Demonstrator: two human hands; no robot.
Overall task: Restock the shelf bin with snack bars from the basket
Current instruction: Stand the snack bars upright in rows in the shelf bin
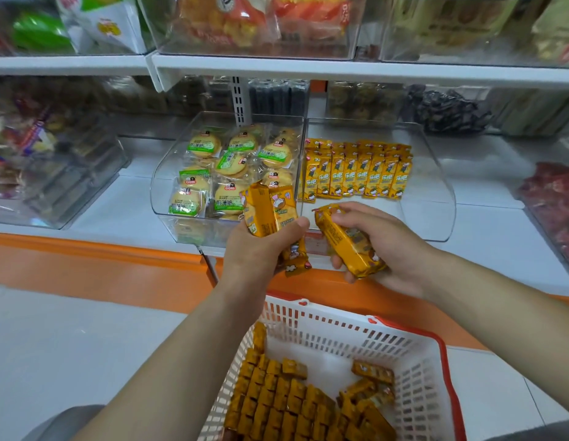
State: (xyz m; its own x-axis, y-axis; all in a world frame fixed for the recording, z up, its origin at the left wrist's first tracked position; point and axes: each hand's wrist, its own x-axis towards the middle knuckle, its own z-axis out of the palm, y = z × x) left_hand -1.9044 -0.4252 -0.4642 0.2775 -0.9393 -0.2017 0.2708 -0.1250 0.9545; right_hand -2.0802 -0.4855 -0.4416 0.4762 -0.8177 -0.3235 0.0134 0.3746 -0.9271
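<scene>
While both hands hover at the shelf edge, left hand (pixel 257 254) grips a clutch of yellow snack bars (pixel 265 211), fingers curled round them; right hand (pixel 383 246) clasps a second bundle (pixel 350 246) likewise. Clear shelf bin (pixel 432 198) just beyond holds one standing row of bars (pixel 356 178); white basket (pixel 356 338) below carries loose bars (pixel 276 405).

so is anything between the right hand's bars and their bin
Nothing visible: the right hand holds its snack bars at the open front of the clear bin, with bare floor before the stocked row.
</scene>
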